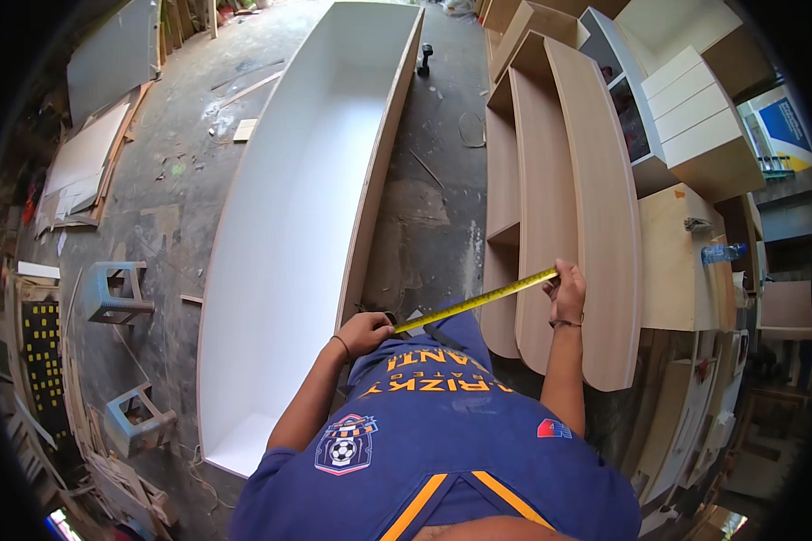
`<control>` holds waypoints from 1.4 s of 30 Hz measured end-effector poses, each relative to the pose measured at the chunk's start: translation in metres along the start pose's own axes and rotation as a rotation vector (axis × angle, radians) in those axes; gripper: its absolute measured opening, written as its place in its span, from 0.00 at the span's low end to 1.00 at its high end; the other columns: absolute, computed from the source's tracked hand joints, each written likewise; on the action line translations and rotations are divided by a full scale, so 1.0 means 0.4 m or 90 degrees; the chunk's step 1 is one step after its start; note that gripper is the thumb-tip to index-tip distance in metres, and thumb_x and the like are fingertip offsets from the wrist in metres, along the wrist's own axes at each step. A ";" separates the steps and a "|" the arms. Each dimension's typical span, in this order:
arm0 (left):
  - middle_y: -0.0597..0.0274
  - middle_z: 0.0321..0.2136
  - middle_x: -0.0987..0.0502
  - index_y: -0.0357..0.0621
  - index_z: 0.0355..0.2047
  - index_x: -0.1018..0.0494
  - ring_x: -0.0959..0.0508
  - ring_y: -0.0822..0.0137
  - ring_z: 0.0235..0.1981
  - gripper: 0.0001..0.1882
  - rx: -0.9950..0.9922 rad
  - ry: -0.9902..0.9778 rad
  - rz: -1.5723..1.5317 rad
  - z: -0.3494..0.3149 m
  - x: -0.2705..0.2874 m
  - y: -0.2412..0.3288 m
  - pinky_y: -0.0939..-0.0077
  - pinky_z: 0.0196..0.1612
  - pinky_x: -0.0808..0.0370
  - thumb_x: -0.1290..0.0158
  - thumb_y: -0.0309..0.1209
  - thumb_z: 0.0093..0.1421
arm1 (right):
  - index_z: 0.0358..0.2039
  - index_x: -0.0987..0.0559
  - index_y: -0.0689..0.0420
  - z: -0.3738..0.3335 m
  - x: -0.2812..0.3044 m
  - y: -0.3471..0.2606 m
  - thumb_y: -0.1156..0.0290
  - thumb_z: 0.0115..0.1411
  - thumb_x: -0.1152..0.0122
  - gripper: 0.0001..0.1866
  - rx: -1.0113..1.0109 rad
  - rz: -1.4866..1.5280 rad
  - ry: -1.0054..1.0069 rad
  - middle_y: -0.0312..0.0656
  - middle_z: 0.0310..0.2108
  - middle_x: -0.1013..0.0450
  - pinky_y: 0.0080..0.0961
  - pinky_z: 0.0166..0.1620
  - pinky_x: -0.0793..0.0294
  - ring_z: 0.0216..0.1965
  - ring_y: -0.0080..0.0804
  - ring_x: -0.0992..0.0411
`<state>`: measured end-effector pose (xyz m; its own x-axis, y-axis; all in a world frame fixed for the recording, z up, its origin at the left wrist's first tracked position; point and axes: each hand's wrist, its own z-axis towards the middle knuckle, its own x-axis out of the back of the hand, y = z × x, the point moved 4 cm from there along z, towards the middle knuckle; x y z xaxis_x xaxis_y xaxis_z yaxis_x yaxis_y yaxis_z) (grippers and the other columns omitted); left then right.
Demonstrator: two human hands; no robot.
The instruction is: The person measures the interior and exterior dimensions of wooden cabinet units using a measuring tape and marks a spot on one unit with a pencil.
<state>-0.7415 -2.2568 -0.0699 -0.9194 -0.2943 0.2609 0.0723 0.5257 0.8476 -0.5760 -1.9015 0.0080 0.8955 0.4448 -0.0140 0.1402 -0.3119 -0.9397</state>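
Note:
A yellow tape measure [478,299] is stretched between my two hands in front of my body, its blade rising toward the right. My left hand [366,334] is closed around the dark case end, close to the right edge of a long white open cabinet box [284,207]. At the other end, my right hand [566,293] pinches the blade's tip between thumb and fingers. That hand is above a long wood-coloured cabinet [595,216] with rounded ends and open compartments.
A dark cordless drill [425,59] stands on the floor beyond the white box. Two blue-grey stools [117,290] are at the left, near leaning boards [86,171]. On the right, a pale wooden box [681,270] carries a plastic bottle [724,253]. Scraps and thin strips litter the concrete floor.

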 end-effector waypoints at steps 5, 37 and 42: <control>0.53 0.28 0.22 0.35 0.35 0.24 0.23 0.65 0.32 0.15 0.006 -0.048 -0.037 0.157 0.060 0.041 0.73 0.38 0.28 0.50 0.35 0.57 | 0.31 0.29 0.50 0.191 -0.038 -0.035 0.64 0.58 0.41 0.07 -0.017 -0.003 0.054 0.29 0.22 0.32 0.14 0.24 0.29 0.22 0.16 0.33; 0.54 0.16 0.25 0.37 0.24 0.24 0.27 0.64 0.19 0.22 0.279 0.469 -0.113 1.316 0.934 0.243 0.70 0.27 0.31 0.51 0.46 0.59 | 0.38 0.21 0.60 1.468 -1.164 -0.404 0.72 0.53 0.41 0.11 0.405 -0.521 -0.425 0.48 0.36 0.25 0.27 0.42 0.27 0.37 0.38 0.25; 0.52 0.19 0.23 0.38 0.25 0.23 0.24 0.57 0.23 0.22 0.343 0.504 -0.120 1.466 1.057 0.262 0.66 0.30 0.29 0.53 0.46 0.60 | 0.36 0.22 0.60 1.578 -1.401 -0.444 0.73 0.52 0.40 0.10 0.567 -0.550 -0.610 0.48 0.36 0.26 0.33 0.43 0.29 0.38 0.44 0.28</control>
<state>-1.3492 -1.8582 -0.1417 -0.3572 -0.7589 0.5444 -0.4168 0.6512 0.6343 -1.3691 -1.5655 -0.0330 0.0395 0.6753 0.7364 -0.1457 0.7330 -0.6644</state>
